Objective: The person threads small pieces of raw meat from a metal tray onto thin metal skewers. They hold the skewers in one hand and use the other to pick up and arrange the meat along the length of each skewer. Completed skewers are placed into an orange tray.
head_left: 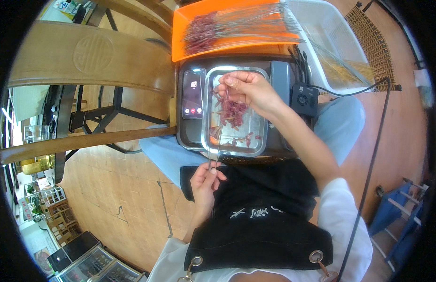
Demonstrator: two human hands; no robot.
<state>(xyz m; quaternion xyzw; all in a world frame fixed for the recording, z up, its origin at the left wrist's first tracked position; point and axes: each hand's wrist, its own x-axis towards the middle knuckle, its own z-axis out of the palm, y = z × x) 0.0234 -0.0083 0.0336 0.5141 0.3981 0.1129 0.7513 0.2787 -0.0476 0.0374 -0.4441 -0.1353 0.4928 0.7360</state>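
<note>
My left hand (pixel 208 178) is closed around several thin metal skewers (pixel 208 141) below the near rim of a steel tray (pixel 263 141). One skewer slants up over the tray toward the meat, while others rise along its left side. Over the tray's upper half, my right hand (pixel 251 90) pinches a small strip of dark red raw meat between thumb and fingers; the skewer's tip is hard to make out there. Beneath that hand lies a heap of red meat pieces (pixel 233 112), with loose scraps (pixel 247 137) nearer the tray's front.
An orange tray (pixel 235 51) beyond holds skewered meat (pixel 202 31). Left of the steel tray lies a phone (pixel 192 93); to its right are a grey box (pixel 280 79) and a black device (pixel 304 99) with cables. A white basket (pixel 330 21) contains sticks. A wooden chair (pixel 91 56) stands left.
</note>
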